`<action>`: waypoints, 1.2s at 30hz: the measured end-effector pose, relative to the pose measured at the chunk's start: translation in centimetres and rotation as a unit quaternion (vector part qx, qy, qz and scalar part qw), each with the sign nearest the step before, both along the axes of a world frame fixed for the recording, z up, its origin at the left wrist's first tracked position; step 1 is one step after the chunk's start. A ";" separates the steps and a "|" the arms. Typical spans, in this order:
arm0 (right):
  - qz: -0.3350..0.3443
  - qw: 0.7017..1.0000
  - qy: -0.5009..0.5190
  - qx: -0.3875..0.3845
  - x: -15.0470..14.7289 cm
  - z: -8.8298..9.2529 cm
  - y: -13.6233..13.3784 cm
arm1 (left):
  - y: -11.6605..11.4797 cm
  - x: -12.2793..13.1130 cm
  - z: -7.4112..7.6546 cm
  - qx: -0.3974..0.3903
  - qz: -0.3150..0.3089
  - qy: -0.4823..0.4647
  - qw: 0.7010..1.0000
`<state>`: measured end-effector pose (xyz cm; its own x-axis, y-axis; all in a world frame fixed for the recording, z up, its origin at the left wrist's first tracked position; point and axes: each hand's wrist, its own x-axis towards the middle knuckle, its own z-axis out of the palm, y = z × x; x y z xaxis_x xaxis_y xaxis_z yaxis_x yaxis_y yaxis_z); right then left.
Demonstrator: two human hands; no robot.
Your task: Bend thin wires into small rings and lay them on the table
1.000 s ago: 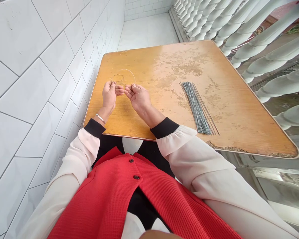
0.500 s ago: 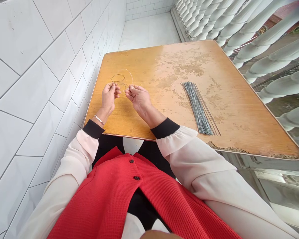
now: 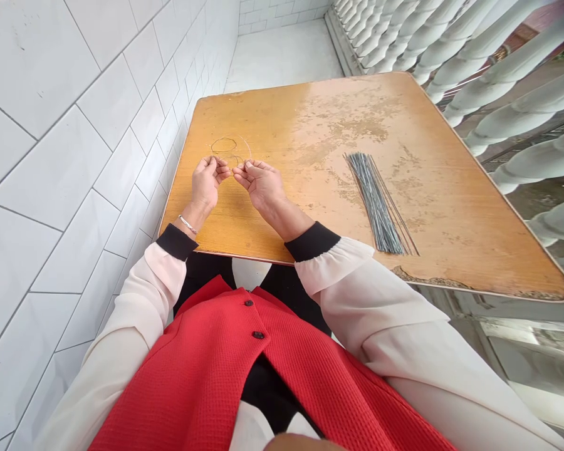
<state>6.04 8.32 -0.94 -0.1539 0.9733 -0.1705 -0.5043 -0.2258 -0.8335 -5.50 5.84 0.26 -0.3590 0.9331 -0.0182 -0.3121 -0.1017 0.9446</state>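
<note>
Left hand (image 3: 205,185), right hand (image 3: 258,185), wire loop (image 3: 224,145) just beyond, grip unclear

- red waffle-knit vest (image 3: 202,369) at 6 o'clock
- cream sleeves (image 3: 380,307) with black cuffs (image 3: 313,241)
- orange-brown surface (image 3: 263,125), pale blotches at 12 o'clock
- grey wires (image 3: 376,203) at 3 o'clock
- white tiles (image 3: 75,188) at 9 o'clock, grey grout lines

White tiled wall (image 3: 75,156) running up left of the left hand (image 3: 205,185), white balusters (image 3: 512,94) way past the right hand (image 3: 259,185), pale tile floor (image 3: 282,56) dead ahead, scuffed wooden table (image 3: 432,207) underneath w/ orange top.
</note>
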 end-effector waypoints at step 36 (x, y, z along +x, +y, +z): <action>-0.020 0.771 -0.406 0.491 9.3 2.4 -0.7 | -2.3 -4.9 2.2 -0.030 -0.183 0.295 0.937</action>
<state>15.31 7.59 1.50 -0.3508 0.6956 0.6269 0.2826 0.7169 -0.6373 -10.38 3.58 2.50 0.0209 0.9994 0.0270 0.2623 -0.0315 0.9645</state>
